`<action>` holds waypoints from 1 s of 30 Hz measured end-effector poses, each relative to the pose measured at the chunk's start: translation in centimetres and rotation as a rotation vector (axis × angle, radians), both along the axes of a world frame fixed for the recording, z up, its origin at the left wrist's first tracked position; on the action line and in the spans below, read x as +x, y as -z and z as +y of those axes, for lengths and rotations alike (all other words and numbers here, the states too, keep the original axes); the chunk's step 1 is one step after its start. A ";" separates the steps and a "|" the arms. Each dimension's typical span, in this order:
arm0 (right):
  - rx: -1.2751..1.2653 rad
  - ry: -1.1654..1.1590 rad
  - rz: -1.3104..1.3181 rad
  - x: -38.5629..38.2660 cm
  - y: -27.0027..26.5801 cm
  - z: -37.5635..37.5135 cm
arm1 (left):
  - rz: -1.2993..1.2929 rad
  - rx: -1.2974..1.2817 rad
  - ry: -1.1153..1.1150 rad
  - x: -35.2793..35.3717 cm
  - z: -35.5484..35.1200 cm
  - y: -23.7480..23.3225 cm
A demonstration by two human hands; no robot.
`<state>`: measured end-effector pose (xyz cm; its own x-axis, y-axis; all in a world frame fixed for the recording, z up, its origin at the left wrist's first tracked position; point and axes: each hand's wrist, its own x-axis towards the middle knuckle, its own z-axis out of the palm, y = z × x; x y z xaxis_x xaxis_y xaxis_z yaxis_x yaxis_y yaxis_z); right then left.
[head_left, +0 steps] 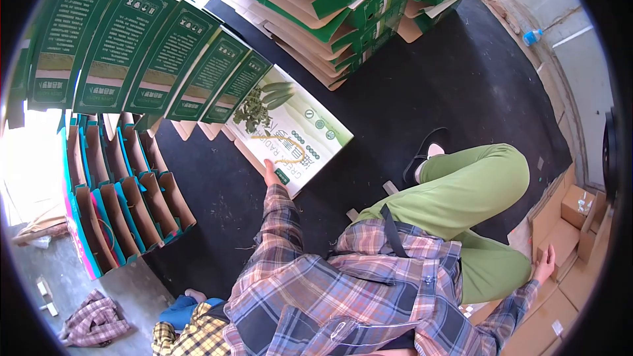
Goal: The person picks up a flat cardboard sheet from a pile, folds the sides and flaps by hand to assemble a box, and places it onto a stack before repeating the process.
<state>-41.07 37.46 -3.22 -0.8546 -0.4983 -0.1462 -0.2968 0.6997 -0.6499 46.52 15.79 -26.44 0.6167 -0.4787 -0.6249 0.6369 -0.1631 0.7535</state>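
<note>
My left hand (272, 174) is at the near edge of a white and green carton (316, 133) printed with a radish picture and a yellow cord handle. Its thumb shows along the edge, with the other fingers mostly hidden. The carton lies tilted on the black floor sheet, against a row of standing green cartons (151, 59). Off to the right, my right hand (546, 264) reaches to an open brown cardboard box (560, 240), fingers extended beside its inner wall and nothing visible in them.
Open-topped cartons with teal edges (125, 198) stand at left. Tall stacks of green cartons (369, 13) rise at the back. A blue-capped bottle (532, 37) lies by the wall. A checked cloth (97, 320) is on the floor, near a person in a yellow checked garment (198, 333).
</note>
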 end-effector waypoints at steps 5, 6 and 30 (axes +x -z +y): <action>-0.048 -0.013 -0.026 -1.2 5.0 5.3 | -0.070 -0.013 0.027 2.2 -1.4 1.0; -0.045 -0.002 -0.002 -1.4 5.0 5.5 | -0.086 0.006 0.020 2.4 -1.6 1.2; 0.017 0.232 0.243 4.0 10.9 20.6 | -0.310 0.554 0.678 13.8 -10.2 1.8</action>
